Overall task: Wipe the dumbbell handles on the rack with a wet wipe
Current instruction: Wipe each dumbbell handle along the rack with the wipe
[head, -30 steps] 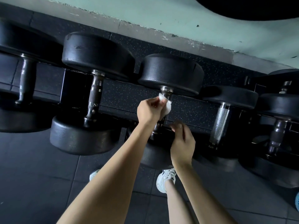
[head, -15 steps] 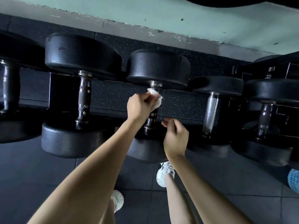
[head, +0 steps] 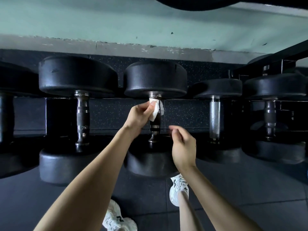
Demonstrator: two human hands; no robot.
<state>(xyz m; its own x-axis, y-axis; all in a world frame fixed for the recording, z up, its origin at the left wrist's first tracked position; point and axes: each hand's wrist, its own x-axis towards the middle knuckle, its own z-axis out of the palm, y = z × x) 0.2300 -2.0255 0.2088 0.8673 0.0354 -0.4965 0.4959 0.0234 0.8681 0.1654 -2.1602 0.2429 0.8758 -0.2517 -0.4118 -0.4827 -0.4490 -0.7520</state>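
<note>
1. At the far left, a dumbbell is cut off by the frame edge, so only its dark handle and parts of its heads show.
2. Beside it, a second dumbbell lies on the rack. Its worn dark handle is bare, as it was half a second ago.
3. The left hand reaches up to the central dumbbell. Thumb and curled fingers pinch the wet wipe against the top of the central handle, just under the far head. The wipe is at the same end of the handle as before, but more white now hangs below the thumb. Part of it trails down the right side of the handle.
4. Below the wipe, the chrome collar and lower grip of that handle are uncovered.
5. The right hand hovers just right of the handle's lower part, near it and not touching. Its fingers are loosely curled and hold nothing, and the fingertips are blurred. Half a second ago they were drawn together close to the handle.
6. Further right lies a dumbbell with a silvery handle, untouched in both frames.
7. At the right edge is another dumbbell with a dark ringed handle.
8. Low in the view, two white shoes stand on the dark floor.
</note>
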